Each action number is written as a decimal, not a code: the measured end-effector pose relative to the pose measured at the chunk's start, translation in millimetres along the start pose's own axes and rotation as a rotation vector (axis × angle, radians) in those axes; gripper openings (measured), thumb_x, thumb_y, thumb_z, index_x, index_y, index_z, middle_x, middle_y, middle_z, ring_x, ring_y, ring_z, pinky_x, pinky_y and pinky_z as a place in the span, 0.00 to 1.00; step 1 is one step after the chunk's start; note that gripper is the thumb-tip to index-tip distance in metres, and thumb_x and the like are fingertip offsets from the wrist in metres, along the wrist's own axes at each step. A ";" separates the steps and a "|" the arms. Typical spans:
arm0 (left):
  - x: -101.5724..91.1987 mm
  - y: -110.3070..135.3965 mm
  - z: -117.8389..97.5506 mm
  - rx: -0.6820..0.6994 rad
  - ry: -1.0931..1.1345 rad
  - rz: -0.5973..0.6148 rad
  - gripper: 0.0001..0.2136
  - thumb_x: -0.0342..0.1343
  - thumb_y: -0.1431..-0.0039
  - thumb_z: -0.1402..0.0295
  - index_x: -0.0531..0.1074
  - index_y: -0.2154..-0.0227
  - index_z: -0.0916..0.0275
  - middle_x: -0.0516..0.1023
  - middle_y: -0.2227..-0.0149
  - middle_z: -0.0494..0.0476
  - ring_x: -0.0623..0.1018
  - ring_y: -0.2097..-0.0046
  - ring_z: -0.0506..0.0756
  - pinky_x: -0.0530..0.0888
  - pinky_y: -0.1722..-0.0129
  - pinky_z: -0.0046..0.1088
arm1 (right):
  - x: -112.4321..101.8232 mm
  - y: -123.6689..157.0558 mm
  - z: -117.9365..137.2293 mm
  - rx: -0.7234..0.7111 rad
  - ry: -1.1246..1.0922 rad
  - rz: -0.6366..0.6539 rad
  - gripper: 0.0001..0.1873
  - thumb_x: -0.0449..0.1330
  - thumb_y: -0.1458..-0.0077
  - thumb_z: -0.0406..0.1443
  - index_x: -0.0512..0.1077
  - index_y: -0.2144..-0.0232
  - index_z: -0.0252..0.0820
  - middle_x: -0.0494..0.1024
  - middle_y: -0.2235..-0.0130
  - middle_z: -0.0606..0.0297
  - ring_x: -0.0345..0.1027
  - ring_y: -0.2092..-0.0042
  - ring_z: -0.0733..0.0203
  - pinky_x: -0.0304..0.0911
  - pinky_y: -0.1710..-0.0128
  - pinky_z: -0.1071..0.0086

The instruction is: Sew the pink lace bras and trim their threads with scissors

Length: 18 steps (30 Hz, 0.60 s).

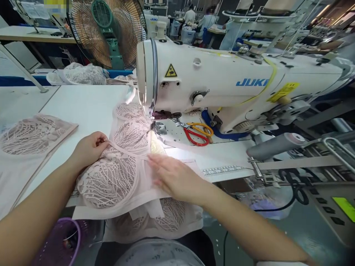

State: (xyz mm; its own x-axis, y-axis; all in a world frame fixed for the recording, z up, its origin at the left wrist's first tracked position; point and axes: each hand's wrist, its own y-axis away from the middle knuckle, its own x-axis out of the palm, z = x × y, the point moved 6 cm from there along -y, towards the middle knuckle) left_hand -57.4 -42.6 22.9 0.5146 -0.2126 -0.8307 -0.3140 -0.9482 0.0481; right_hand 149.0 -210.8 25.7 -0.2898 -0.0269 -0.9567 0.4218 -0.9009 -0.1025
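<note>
A pale pink lace garment (116,177) lies across the white sewing table (83,107) and runs up under the presser foot (158,127) of a white sewing machine (222,81). My left hand (90,147) pinches the garment's left edge with curled fingers. My right hand (173,175) lies flat on the fabric, fingers stretched toward the needle, slightly blurred. More of the lace hangs over the table's near edge.
Red and orange scissors (198,133) lie on the machine bed. A stack of pink lace pieces (30,135) sits at the left. A fan (107,33) stands behind. A purple basket (59,242) is below the table. People work far back.
</note>
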 end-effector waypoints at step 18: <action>-0.7 -0.1 1.2 -0.007 -0.071 0.030 0.12 0.48 0.52 0.56 0.65 0.70 0.59 0.72 0.73 0.51 0.71 0.70 0.56 0.64 0.68 0.29 | 24.3 28.2 -11.8 0.063 0.134 0.063 0.45 0.40 0.42 0.58 0.51 0.37 0.26 0.49 0.35 0.45 0.41 0.34 0.48 0.42 0.37 0.51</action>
State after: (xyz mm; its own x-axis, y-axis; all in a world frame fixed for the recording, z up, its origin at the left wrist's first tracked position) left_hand -58.7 -42.0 22.8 0.4469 -0.2237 -0.8661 -0.3225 -0.9434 0.0773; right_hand 164.0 -231.7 -3.7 -0.1452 -0.0302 -0.9889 0.3795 -0.9248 -0.0275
